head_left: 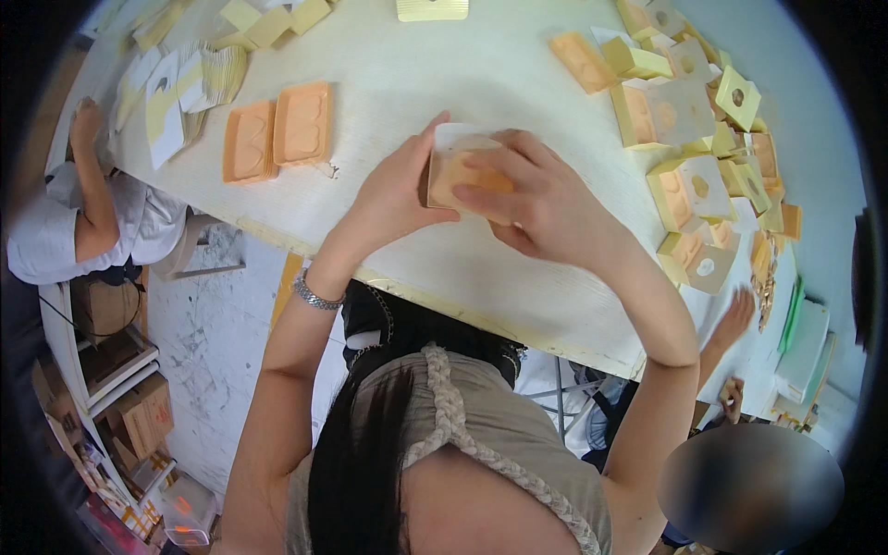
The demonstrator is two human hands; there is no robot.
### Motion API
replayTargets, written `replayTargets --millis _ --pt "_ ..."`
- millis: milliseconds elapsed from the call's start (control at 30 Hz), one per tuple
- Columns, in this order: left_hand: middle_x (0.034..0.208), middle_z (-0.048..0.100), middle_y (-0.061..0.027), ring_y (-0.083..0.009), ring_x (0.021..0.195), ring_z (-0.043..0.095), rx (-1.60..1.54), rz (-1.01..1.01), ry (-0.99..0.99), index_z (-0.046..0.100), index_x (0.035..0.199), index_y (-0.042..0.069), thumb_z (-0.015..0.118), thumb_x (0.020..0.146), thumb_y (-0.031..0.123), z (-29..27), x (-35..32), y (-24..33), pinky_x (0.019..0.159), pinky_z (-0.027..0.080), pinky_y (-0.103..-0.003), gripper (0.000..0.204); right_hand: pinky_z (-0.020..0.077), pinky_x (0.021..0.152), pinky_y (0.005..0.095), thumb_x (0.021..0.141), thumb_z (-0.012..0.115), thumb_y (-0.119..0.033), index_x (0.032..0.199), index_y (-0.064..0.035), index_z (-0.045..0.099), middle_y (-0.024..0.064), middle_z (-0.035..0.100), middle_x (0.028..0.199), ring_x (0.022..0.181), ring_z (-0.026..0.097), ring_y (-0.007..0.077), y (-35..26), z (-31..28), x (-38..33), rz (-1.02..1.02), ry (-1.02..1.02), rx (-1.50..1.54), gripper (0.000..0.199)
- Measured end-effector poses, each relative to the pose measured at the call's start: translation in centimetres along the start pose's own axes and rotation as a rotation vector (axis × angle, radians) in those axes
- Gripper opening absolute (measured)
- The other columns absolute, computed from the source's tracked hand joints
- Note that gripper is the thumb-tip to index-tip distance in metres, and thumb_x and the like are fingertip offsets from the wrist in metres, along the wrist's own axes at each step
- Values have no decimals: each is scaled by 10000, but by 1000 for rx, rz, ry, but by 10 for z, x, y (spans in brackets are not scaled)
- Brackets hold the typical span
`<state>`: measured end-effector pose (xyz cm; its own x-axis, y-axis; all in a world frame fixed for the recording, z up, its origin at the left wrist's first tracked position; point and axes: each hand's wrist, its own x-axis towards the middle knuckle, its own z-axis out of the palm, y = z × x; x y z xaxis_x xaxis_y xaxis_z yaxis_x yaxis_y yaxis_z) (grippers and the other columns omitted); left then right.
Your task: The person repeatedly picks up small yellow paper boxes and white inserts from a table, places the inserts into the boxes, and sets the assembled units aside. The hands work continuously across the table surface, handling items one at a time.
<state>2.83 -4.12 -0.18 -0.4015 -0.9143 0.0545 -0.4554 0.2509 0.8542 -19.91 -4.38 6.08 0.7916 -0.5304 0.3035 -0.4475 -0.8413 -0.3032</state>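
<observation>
Over the white table, my left hand (390, 192) is wrapped around the left side of a small open carton (453, 137) with a pale flap standing up at the far end. My right hand (555, 208) curls over the carton from the right, its fingers slightly blurred. Those fingers press on an orange plastic tray (451, 173), which sits at least partly inside the carton. My palms and fingers hide the carton's lower part. Left of my hands lie two stacks of orange trays, a left stack (248, 143) and a right stack (302, 123).
Folded flat cartons (171, 106) lie at the table's far left. Several yellow cartons with round windows (689, 190) pile up on the right, near a loose orange tray (582, 63). A co-worker's arm (90, 199) shows at left, and another person's hand (735, 316) at right.
</observation>
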Motion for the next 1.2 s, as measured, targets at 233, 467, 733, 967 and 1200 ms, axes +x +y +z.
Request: replayTargets --millis 233,467,733,967,1200 --pt "1228 561 -168 -349 1104 572 -9 29 11 233 1529 140 879 626 183 -2 -1 -2 916 483 -404 1111 498 939 421 674 729 2 1103 -137 716 130 523 1331 1153 498 360 17 9 -9 -17 30 171 451" --pt "1216 562 -165 -343 1086 580 63 47 43 231 1525 128 891 618 210 2 1 -9 902 492 -398 1124 494 886 403 729 718 -48 1134 -168 713 128 492 1397 1179 506 329 -9 7 -1 136 -109 -207 422" --pt "1214 563 -171 -345 1085 587 86 28 77 255 1507 104 893 617 243 7 1 -8 891 501 -401 1104 526 807 358 674 687 -48 1098 -27 698 179 571 1306 1045 586 307 -14 12 -19 186 24 -276 425" --pt "1420 486 -133 -315 1206 565 79 -114 25 317 1476 101 906 604 215 5 2 0 963 497 -369 1058 564 755 328 607 718 -49 1019 25 702 151 646 1214 937 624 293 -10 40 -30 155 229 -180 419" --pt "1143 568 -159 -339 1022 597 123 64 122 311 1474 102 880 630 227 10 0 -8 848 506 -393 1026 556 707 320 681 694 -26 982 -3 691 107 667 1118 884 630 245 -2 26 -29 211 72 -304 302"
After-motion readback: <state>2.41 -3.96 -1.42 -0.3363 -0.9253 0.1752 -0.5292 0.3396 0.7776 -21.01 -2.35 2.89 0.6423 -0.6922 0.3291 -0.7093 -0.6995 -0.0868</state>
